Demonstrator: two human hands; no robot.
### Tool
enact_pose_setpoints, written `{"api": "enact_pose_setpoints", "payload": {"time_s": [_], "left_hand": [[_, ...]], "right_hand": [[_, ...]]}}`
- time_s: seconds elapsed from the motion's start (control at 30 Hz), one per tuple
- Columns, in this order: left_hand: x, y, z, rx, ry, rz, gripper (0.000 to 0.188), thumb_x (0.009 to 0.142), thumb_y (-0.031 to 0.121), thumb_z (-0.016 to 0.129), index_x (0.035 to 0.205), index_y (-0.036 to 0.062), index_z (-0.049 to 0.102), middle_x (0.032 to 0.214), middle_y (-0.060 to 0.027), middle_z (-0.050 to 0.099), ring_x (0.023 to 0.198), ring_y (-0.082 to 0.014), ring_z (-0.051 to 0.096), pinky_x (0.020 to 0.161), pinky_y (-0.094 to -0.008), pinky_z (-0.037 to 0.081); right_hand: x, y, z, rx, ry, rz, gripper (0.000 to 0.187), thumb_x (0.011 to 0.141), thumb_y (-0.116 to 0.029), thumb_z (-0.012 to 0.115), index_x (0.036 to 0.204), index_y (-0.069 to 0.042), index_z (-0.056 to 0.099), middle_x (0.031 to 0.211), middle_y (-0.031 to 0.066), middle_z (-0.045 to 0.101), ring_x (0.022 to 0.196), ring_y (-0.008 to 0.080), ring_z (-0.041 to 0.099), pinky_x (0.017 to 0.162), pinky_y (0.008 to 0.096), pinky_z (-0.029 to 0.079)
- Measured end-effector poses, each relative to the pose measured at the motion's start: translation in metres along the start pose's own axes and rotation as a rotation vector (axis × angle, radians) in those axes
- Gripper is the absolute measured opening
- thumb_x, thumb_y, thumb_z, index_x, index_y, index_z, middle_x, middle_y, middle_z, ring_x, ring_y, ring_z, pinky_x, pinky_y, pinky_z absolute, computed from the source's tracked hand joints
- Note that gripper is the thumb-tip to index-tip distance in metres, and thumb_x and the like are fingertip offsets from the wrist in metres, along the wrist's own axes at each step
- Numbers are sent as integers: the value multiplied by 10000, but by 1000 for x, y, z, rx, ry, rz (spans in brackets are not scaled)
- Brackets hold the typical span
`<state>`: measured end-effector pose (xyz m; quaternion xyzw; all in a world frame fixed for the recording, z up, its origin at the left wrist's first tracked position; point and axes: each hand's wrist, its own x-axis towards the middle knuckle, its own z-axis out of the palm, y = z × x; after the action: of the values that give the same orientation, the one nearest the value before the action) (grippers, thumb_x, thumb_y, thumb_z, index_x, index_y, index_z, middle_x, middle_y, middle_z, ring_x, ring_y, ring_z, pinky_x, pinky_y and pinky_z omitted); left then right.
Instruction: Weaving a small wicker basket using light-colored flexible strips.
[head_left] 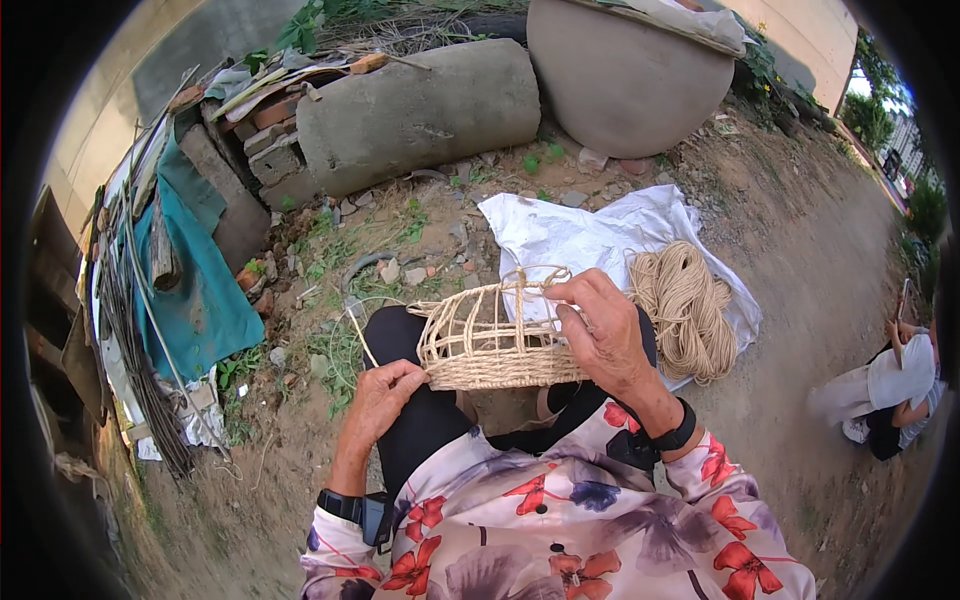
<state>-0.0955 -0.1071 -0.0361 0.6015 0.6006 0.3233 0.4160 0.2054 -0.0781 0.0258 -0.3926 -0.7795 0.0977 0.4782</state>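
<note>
A half-open woven basket (497, 368) of pale twisted cord rests across my knees, its lower band tightly woven and its upper part an open lattice. My left hand (385, 397) pinches the basket's near left corner between thumb and fingers. A loose cord end (362, 335) sticks up above that hand. At the basket's right end, my right hand (607, 335) has its fingers bent round the upper edge and lattice; the fingertips are partly hidden. Beyond my right knee a large coil of beige cord (682, 312) lies on a white woven sack (560, 232).
Bare soil with stones and weeds surrounds me. A concrete cylinder (420, 115) and a large grey rounded tub (630, 80) stand ahead. Left are a teal sheet (205, 290) and a bundle of dark cables (140, 370). Another person (900, 385) sits at the far right.
</note>
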Motion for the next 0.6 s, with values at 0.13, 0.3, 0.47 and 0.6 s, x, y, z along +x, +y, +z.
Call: {"api": "enact_pose_setpoints", "payload": {"time_s": [0.13,0.3,0.47,0.6], "left_hand": [[-5,-7,-7,16,23,-6,218,895,251,622,857,50,695,605,41,510,509,-42,440,456,-201,329],[11,1,5,11,47,13,214,889,240,624,855,40,691,608,26,529,518,-50,462,460,-220,354],[-5,-22,-9,55,232,22,230,881,209,612,853,-9,681,669,-29,577,483,-81,472,414,-252,352],[-16,-19,-8,211,302,189,223,909,234,617,918,14,650,802,-100,591,643,-197,547,611,-320,457]], "right_hand": [[9,-7,13,-63,-166,-197,240,705,30,591,929,-44,635,844,92,544,797,270,540,701,375,429],[2,-13,19,-233,-365,-320,237,690,-35,634,922,-88,644,821,56,496,816,245,487,725,369,376],[46,24,15,335,66,149,117,833,-99,563,913,-36,620,809,123,536,769,295,554,699,391,443],[51,106,44,-6,-168,328,263,872,-262,520,907,-29,637,828,139,611,799,314,591,757,403,458]]}}
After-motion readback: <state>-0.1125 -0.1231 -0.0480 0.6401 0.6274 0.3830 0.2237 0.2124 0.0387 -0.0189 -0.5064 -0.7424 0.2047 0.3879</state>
